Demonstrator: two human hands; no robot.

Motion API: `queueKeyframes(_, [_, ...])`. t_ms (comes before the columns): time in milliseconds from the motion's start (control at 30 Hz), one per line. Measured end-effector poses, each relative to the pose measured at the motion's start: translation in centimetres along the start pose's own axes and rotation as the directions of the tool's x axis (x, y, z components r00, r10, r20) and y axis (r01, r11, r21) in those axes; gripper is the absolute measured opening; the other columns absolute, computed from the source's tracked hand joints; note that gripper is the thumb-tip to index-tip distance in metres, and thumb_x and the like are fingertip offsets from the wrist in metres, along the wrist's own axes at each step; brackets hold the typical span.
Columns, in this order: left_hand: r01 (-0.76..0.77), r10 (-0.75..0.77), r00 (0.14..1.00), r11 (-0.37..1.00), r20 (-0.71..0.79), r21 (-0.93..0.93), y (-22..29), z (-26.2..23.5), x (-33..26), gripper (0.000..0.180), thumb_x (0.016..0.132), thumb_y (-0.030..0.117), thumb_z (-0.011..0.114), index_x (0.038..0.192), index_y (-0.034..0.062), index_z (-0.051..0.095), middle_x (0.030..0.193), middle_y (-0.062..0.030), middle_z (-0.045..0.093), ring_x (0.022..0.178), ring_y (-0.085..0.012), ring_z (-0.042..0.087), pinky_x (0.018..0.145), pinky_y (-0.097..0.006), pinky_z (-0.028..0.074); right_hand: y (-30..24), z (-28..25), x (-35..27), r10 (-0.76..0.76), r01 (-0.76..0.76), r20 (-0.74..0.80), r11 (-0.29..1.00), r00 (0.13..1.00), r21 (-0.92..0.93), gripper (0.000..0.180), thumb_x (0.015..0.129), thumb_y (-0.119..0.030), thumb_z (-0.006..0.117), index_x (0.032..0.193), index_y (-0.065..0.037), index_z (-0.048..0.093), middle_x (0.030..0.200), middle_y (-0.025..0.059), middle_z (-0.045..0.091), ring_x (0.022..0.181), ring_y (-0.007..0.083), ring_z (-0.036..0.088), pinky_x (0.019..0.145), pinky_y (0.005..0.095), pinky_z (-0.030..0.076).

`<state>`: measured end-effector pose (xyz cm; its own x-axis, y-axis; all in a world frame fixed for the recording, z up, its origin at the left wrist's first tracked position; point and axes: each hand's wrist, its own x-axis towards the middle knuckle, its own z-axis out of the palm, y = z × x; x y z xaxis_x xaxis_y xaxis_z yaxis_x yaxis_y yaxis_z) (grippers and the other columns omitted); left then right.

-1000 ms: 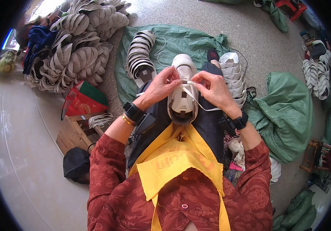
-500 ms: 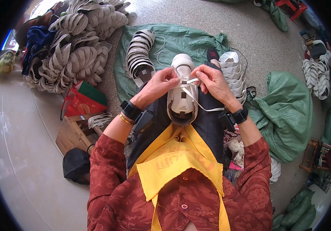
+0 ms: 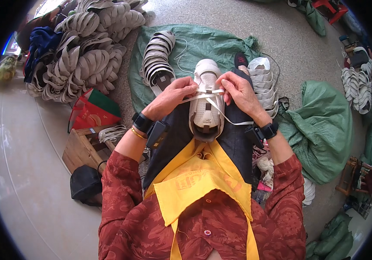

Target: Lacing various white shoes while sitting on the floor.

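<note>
A white shoe upper (image 3: 206, 113) with a perforated tongue lies lengthwise between my thighs, its rounded toe pointing away from me. A flat white shoelace (image 3: 214, 103) crosses its front, and one loose length trails down to the right over my dark trousers. At the upper's left edge, my left hand (image 3: 178, 94) is closed, thumb and fingers pinched on the lace, which runs out from under it. My right hand (image 3: 239, 92) sits at the right edge, fingers curled and pinched at the lace; its fingertips partly hide the lace there.
Stacked grey-white shoe uppers (image 3: 157, 54) and white ones (image 3: 264, 80) flank my legs on a green woven sheet (image 3: 203, 39). A large heap of uppers (image 3: 90, 65) lies far left. Nearby are a wooden stool (image 3: 84, 149), a red bag (image 3: 92, 110) and a green sack (image 3: 320, 130).
My left hand has moved slightly left from the middle of the upper, and the lace now stretches across to it. My right hand stays almost in place.
</note>
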<state>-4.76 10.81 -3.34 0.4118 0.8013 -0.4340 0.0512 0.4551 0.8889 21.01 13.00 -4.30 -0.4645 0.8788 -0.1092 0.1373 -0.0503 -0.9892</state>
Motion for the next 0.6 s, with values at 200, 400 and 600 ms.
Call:
queueKeyframes(200, [-0.039,0.040,0.999,0.988,-0.001,0.146,1.0,0.7,-0.4,0.018,0.105,0.025,0.060,0.101,0.0081,0.057,0.094,0.0070,0.052,0.089,-0.0020,0.049,0.080,-0.018,0.041,0.2,0.0,0.0,0.011,-0.012,-0.018,1.000,1.000,-0.015,0.019,0.108,-0.016,0.049,0.107,-0.002,0.062,0.077,0.0010,0.063,0.063,0.0057,0.061,0.056,0.0235,0.052])
queueKeyframes(400, [-0.141,0.153,0.987,0.970,-0.050,0.196,-0.9,0.7,0.1,0.014,0.099,0.013,0.065,0.103,0.0070,0.054,0.093,0.0061,0.051,0.088,-0.0018,0.048,0.079,-0.019,0.042,-0.9,0.7,-1.5,-0.033,0.031,-0.134,0.999,0.990,-0.012,0.012,0.100,-0.012,0.064,0.104,-0.001,0.063,0.077,0.0025,0.065,0.068,0.0080,0.064,0.060,0.0250,0.054])
queueKeyframes(600, [-0.245,0.311,0.931,0.920,-0.189,0.306,-1.9,1.8,0.3,0.008,0.100,0.007,0.060,0.103,0.0045,0.053,0.091,0.0028,0.052,0.085,-0.0043,0.049,0.077,-0.022,0.045,-2.7,2.0,-5.9,0.032,-0.065,-0.112,0.949,0.993,-0.308,0.018,0.089,-0.013,0.077,0.092,0.001,0.066,0.070,0.0045,0.066,0.064,0.0084,0.064,0.060,0.0255,0.052])
